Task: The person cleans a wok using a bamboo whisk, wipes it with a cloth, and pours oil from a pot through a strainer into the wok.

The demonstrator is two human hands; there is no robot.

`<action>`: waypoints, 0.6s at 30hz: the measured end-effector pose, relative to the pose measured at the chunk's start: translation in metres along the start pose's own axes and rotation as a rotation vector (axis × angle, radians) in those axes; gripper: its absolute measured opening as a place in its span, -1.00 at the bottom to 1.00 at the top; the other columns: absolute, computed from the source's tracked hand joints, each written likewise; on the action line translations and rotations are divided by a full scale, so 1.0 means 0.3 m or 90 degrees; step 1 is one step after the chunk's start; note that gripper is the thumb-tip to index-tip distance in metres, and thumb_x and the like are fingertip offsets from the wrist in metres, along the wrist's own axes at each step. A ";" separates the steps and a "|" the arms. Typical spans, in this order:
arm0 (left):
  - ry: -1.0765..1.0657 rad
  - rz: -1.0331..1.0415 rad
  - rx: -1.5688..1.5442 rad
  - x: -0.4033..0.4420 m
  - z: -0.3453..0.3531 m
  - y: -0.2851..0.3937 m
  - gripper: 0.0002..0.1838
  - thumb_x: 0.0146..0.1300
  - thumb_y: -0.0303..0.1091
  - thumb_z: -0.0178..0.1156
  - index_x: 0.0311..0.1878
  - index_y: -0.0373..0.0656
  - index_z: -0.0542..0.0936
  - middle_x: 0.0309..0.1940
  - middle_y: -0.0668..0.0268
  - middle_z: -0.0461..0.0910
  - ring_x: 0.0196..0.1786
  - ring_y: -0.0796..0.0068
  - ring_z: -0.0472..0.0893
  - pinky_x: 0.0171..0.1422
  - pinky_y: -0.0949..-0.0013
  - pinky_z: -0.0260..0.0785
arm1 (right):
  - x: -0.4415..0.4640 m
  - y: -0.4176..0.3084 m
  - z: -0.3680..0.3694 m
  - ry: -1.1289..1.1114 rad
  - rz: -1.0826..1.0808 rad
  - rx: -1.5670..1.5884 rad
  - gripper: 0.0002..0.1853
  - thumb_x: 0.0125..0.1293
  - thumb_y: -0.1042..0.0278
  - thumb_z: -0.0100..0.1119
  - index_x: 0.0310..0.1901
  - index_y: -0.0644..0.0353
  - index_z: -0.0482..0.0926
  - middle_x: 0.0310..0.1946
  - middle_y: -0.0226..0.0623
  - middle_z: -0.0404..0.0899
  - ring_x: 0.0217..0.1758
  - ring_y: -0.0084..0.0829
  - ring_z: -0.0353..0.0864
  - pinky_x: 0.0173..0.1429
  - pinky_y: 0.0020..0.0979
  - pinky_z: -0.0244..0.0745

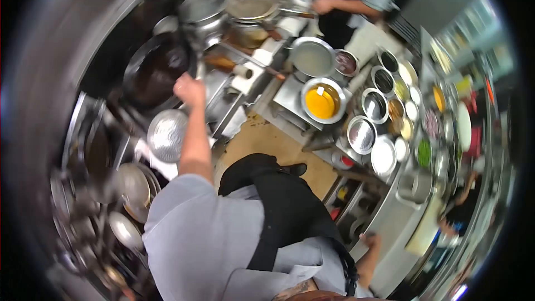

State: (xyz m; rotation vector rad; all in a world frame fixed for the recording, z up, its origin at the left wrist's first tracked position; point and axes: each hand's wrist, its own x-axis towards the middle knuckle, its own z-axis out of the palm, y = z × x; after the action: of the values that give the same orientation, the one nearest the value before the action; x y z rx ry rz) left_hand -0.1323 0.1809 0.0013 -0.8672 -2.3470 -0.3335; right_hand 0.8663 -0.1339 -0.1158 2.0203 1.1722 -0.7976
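My left arm reaches out to a large dark wok (150,75) on the stove. My left hand (191,90) is closed at the wok's near rim, blurred by motion, and appears to grip it. A round metal lid or pan (168,135) lies just below that forearm. At the lower right, my right hand (370,241) hangs beside the steel counter (384,228) with its fingers curled. Whether anything is inside those fingers is hidden.
Pots with strainers (252,4) stand at the back of the stove. A pot of orange liquid (321,102) sits on a steel stand, near several ingredient bowls (374,106). A co-worker's arm (351,6) reaches in at the top. Stacked pans (134,187) are at the left.
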 end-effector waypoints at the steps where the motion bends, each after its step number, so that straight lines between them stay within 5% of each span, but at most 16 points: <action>1: -0.002 -0.019 -0.026 -0.007 -0.012 -0.002 -0.60 0.05 -0.17 0.26 -0.06 -0.17 0.57 -0.15 0.12 0.57 0.00 0.06 0.55 0.15 0.03 0.33 | 0.011 -0.003 -0.043 0.010 -0.022 -0.031 0.04 -0.06 -0.41 0.54 0.33 0.23 0.50 0.32 -0.01 0.52 0.45 -0.10 0.44 0.52 -0.08 0.33; 3: -0.005 -0.046 -0.071 -0.017 -0.002 0.001 -0.54 0.08 -0.20 0.26 0.05 -0.21 0.56 -0.09 0.09 0.53 0.10 0.06 0.50 0.30 0.02 0.26 | -0.071 -0.034 -0.061 -0.044 0.103 0.200 -0.06 -0.10 -0.19 0.67 0.21 0.33 0.58 0.17 -0.04 0.65 0.26 -0.10 0.62 0.33 -0.15 0.50; 7: -0.008 -0.071 -0.093 -0.021 0.018 0.008 -0.47 0.11 -0.22 0.26 0.15 -0.26 0.54 -0.04 0.09 0.50 0.15 0.06 0.44 0.44 0.00 0.16 | -0.034 0.037 0.019 -0.033 0.064 0.421 -0.07 -0.23 -0.14 0.75 0.08 0.44 0.64 0.04 -0.01 0.71 0.11 -0.16 0.69 0.21 -0.17 0.55; 8: -0.003 -0.066 -0.092 -0.022 0.018 0.008 -0.46 0.11 -0.22 0.26 0.16 -0.27 0.54 -0.04 0.09 0.50 0.15 0.06 0.45 0.44 -0.01 0.16 | -0.004 0.072 0.065 0.117 -0.027 0.358 -0.48 -0.01 0.06 0.63 -0.29 0.36 0.60 -0.34 -0.29 0.54 -0.28 -0.37 0.49 -0.18 -0.24 0.35; 9: -0.010 -0.069 -0.098 -0.021 0.020 0.007 -0.45 0.10 -0.21 0.26 0.17 -0.27 0.53 -0.04 0.09 0.51 0.16 0.06 0.44 0.45 -0.01 0.15 | 0.015 0.079 0.082 0.266 -0.119 0.294 -0.59 0.20 0.26 0.50 -0.66 0.28 0.57 -0.71 -0.57 0.37 -0.67 -0.58 0.30 -0.57 -0.32 0.15; 10: -0.009 -0.069 -0.099 -0.023 0.020 0.003 -0.45 0.10 -0.21 0.26 0.17 -0.27 0.53 -0.04 0.09 0.51 0.16 0.06 0.44 0.45 -0.01 0.15 | -0.009 0.054 0.046 0.268 -0.120 0.295 -0.59 0.20 0.26 0.50 -0.66 0.28 0.57 -0.71 -0.57 0.37 -0.67 -0.58 0.30 -0.57 -0.32 0.15; 11: -0.007 -0.068 -0.100 -0.025 0.019 0.000 -0.45 0.10 -0.21 0.26 0.17 -0.26 0.53 -0.04 0.09 0.51 0.16 0.07 0.44 0.45 -0.01 0.16 | -0.031 0.035 0.005 0.137 -0.015 0.342 -0.48 -0.07 0.07 0.65 -0.32 0.36 0.61 -0.37 -0.29 0.54 -0.31 -0.41 0.49 -0.22 -0.24 0.37; 12: -0.005 -0.064 -0.105 -0.023 0.017 0.004 -0.45 0.10 -0.20 0.26 0.17 -0.25 0.53 -0.04 0.09 0.51 0.16 0.07 0.45 0.45 0.00 0.16 | -0.055 0.015 -0.018 0.005 0.090 0.389 -0.06 -0.34 -0.11 0.80 0.02 0.44 0.66 -0.04 0.00 0.71 0.06 -0.24 0.68 0.12 -0.16 0.59; 16: -0.048 -0.052 -0.088 -0.014 -0.027 0.008 -0.45 0.10 -0.19 0.25 0.17 -0.22 0.53 -0.03 0.09 0.53 0.15 0.07 0.47 0.40 0.02 0.21 | 0.055 0.096 0.086 0.035 -0.037 0.531 -0.04 -0.33 -0.09 0.80 0.09 0.42 0.63 0.02 -0.02 0.69 0.09 -0.24 0.66 0.06 -0.20 0.63; 18: -0.020 -0.050 -0.072 -0.018 -0.033 0.014 -0.46 0.10 -0.20 0.25 0.16 -0.21 0.53 -0.03 0.09 0.53 0.14 0.06 0.48 0.37 0.02 0.23 | -0.018 -0.013 -0.017 -0.025 0.100 0.224 0.00 -0.30 -0.14 0.77 0.15 0.39 0.60 0.08 -0.08 0.67 0.13 -0.26 0.64 0.14 -0.18 0.61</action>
State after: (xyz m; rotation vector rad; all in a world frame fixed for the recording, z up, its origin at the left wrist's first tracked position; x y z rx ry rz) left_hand -0.1217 0.1770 0.0058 -0.8395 -2.4156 -0.4934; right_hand 0.8615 -0.1311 -0.1095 2.3345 0.8838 -1.0147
